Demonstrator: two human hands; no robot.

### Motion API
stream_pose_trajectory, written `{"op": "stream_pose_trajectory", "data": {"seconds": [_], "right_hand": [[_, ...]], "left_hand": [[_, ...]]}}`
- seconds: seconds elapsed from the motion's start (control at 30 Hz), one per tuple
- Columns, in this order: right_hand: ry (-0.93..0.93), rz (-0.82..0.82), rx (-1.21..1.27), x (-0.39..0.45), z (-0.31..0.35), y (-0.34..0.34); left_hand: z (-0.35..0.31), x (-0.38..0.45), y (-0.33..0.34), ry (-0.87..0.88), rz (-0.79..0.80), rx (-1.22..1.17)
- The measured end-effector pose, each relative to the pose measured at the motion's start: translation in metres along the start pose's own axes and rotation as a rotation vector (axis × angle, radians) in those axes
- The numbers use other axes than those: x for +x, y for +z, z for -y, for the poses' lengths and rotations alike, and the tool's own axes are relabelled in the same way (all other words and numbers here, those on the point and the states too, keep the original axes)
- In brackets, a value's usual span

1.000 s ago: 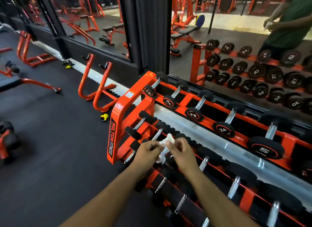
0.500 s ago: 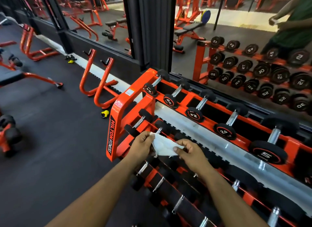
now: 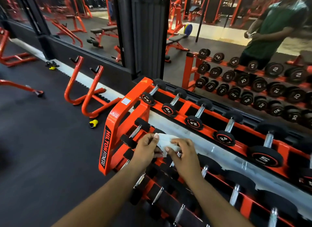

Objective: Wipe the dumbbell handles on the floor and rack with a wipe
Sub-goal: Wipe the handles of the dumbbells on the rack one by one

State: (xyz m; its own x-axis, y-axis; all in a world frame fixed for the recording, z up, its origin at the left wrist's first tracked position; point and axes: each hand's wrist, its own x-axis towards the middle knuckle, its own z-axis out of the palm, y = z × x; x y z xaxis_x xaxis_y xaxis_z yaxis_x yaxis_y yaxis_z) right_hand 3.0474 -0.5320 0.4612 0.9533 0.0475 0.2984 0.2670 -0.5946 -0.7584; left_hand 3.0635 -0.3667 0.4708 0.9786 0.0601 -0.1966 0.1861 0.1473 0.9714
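Note:
A white wipe is stretched between my two hands above the middle tier of an orange dumbbell rack. My left hand pinches its left edge and my right hand pinches its lower right part. Black dumbbells with chrome handles lie in rows on the rack: a small one sits just left of my left hand, and several marked 2.5 line the top tier. Dumbbells under my hands are partly hidden.
A wall mirror behind the rack reflects the dumbbells and a person in a green shirt. Orange tube stands and a yellow clip lie on the black rubber floor to the left. Benches show in the mirror.
The wipe went from bunched to spread flat, and my hands have drawn closer together again with the wipe folding between them. The view shifted slightly nearer the rack.

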Motion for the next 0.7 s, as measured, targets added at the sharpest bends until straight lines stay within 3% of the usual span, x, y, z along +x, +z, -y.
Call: {"op": "stream_pose_trajectory", "data": {"seconds": [0.23, 0.37, 0.57, 0.7], "right_hand": [[0.127, -0.050, 0.147, 0.009, 0.018, 0.025], [0.194, -0.076, 0.262, 0.004, 0.020, 0.033], [0.505, -0.157, 0.629, 0.000, 0.020, 0.038], [0.470, -0.148, 0.604, -0.002, 0.017, 0.036]], "left_hand": [[0.005, 0.001, -0.035, 0.012, 0.156, -0.021], [0.017, 0.008, -0.050, 0.019, 0.106, 0.014], [0.012, 0.013, -0.058, -0.134, 0.082, -0.116], [0.006, 0.017, -0.050, -0.220, 0.070, -0.191]]}}
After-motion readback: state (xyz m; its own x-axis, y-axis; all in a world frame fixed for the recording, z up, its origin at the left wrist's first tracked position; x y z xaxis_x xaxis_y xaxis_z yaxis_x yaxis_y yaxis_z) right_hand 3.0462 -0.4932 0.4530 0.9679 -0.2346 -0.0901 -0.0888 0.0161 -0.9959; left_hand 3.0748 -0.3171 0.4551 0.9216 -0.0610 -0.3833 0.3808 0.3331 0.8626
